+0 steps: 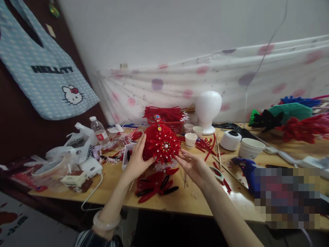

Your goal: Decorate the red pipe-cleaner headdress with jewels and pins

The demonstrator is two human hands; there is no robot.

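A round red ornament [161,144] is between my two hands above the table. A big flower with white-tipped petals and a pearl centre faces me on it, and coloured gems run up its top. My left hand [137,159] holds its left side, thumb at the lower front and fingers along the edge. At the lower right edge, the fingertips of my right hand [191,164] touch the ornament, fingers fairly straight. Below lies a red flower piece with black petals [156,187]. A pale box [125,157] behind is partly hidden.
Paper cups [191,140], a white foam head [208,109] and a red basket [176,127] stand behind. Scissors [216,173], a thread cone [230,140] and a blue glue gun [245,169] lie right. A bottle [99,132] and plastic bags [79,140] crowd the left.
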